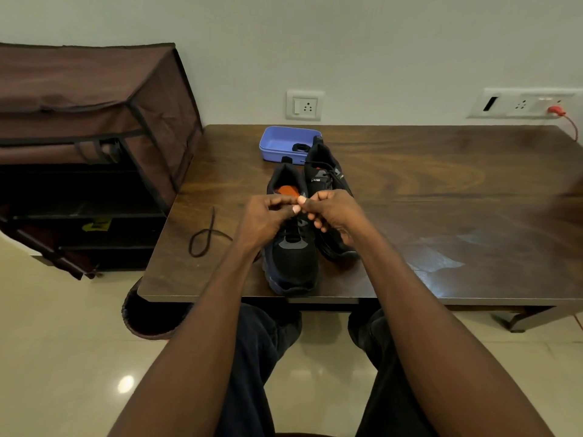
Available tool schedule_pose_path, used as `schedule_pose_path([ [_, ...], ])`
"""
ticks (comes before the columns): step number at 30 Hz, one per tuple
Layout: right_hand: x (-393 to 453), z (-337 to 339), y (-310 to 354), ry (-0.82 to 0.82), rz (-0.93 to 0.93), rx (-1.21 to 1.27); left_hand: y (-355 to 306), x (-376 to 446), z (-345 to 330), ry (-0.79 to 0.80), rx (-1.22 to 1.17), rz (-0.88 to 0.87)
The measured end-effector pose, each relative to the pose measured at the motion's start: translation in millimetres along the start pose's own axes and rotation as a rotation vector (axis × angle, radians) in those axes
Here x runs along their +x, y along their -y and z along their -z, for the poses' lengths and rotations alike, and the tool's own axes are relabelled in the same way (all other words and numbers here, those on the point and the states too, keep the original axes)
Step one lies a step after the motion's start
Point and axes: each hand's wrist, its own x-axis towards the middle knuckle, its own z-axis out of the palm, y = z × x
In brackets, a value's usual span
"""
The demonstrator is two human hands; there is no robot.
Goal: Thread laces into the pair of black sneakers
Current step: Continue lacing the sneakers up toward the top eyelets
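Pinching something small, likely a lace tip, both hands, left hand (268, 216) and right hand (331, 212), meet above near sneaker (291, 263), frame centre on worktop (441, 216), toe toward viewer for eyelet access; loose lace (205, 238) lies left.

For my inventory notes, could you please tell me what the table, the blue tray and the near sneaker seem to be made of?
Table: dark wood or wood veneer, glossy; grain swirls and reflections show. Blue tray: probably plastic, smooth with moulded, rounded corners. Near sneaker: matte black fabric upper, likely mesh, with grey panels.
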Motion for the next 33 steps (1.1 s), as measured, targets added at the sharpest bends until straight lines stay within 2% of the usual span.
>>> schedule_pose_path([
  [4, 2, -3, -1, 0.039, -0.004, 0.017, 2, 3, -2, 0.013, 0.015, 0.007],
  [7, 7, -9, -3, -0.045, -0.023, 0.009, 12, 13, -4, -0.087, 0.248, -0.025],
  [9, 13, -12, -6, -0.200, -0.014, -0.154, 19, 19, -6, -0.183, 0.576, -0.098],
  [11, 16, -10, -8, -0.323, 0.009, -0.421, 22, 21, -7, -0.227, 0.844, -0.123],
  [14, 14, -9, -8, -0.272, 0.011, -0.608, 19, 21, -10, -0.139, 1.003, -0.124],
  [20, 17, -10, -10, -0.156, -0.022, -0.628, 22, 29, -11, -0.022, 0.936, -0.049],
  [25, 17, -5, -10, -0.091, -0.041, -0.635, 27, 32, 0, 0.092, 0.691, 0.011],
  [30, 19, -12, -12, -0.079, -0.046, -0.714, 32, 35, -2, 0.098, 0.668, 0.033],
  [33, 16, -15, -13, -0.104, -0.027, -0.701, 36, 36, -8, 0.049, 0.694, 0.026],
])
